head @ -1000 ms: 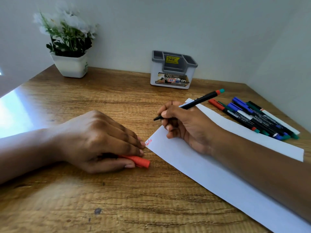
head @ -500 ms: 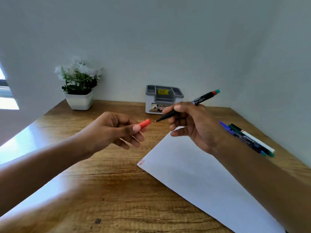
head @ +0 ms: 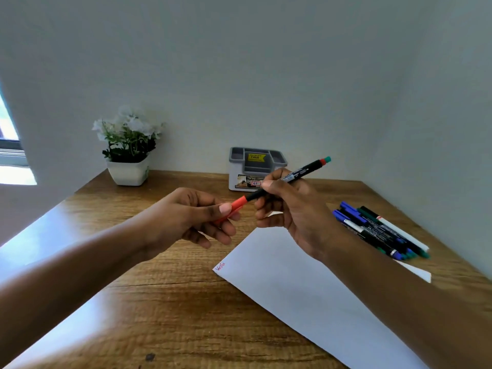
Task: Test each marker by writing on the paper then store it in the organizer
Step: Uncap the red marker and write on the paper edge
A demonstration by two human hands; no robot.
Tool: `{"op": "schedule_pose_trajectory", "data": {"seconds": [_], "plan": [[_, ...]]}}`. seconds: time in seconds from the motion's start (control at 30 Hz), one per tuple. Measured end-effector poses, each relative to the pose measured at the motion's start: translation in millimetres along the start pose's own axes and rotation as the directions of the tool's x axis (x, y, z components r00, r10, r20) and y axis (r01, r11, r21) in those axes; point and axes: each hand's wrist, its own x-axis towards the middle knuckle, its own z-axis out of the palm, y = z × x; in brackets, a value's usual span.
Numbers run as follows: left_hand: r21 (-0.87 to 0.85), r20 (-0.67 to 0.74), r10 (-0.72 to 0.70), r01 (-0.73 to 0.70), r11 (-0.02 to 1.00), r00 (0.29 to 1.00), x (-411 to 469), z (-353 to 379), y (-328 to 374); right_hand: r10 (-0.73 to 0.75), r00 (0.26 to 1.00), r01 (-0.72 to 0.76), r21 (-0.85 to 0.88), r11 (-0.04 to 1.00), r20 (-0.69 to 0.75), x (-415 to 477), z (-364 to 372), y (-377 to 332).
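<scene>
Recapping looks to be the step: left hand [head: 197, 219] pinches the red plastic cap [head: 235, 206] onto the black marker [head: 290, 177] gripped by the right hand [head: 290, 211], above the white paper sheet [head: 306, 291]; next, the grey organizer [head: 257, 167] just beyond them.

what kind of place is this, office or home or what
Probably a home desk or small study nook: a wooden desk pushed into a plain wall corner, a grey desk organizer still wearing its price sticker, a potted white-flower plant, and a bunch of markers beside a sheet of paper.
</scene>
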Motion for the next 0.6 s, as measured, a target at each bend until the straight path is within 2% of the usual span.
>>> {"op": "schedule_pose_trajectory", "data": {"seconds": [0.13, 0.4, 0.53, 0.6], "plan": [[-0.023, 0.031, 0.007, -0.006, 1.000, 0.999, -1.0, 1.0, 0.8, -0.025, 0.998, 0.034, -0.142, 0.989, 0.061, -2.0, 5.8, 6.8], [-0.123, 0.007, -0.038, 0.039, 0.992, 0.999, 3.3, 3.7, -8.9, 0.042, 0.999, -0.040, -0.060, 0.997, 0.029, -0.1, 9.2, 19.0], [-0.066, -0.062, 0.017, -0.022, 0.998, 0.998, 9.9, 5.9, -9.2, -0.037, 0.999, 0.039, -0.117, 0.992, 0.022, 1.8, 4.1, 10.4], [0.003, -0.137, 0.055, -0.056, 0.998, 0.989, 19.9, 4.7, -11.8, -0.080, 0.994, 0.071, -0.114, 0.991, -0.077, 9.4, -4.1, 3.0]]}}
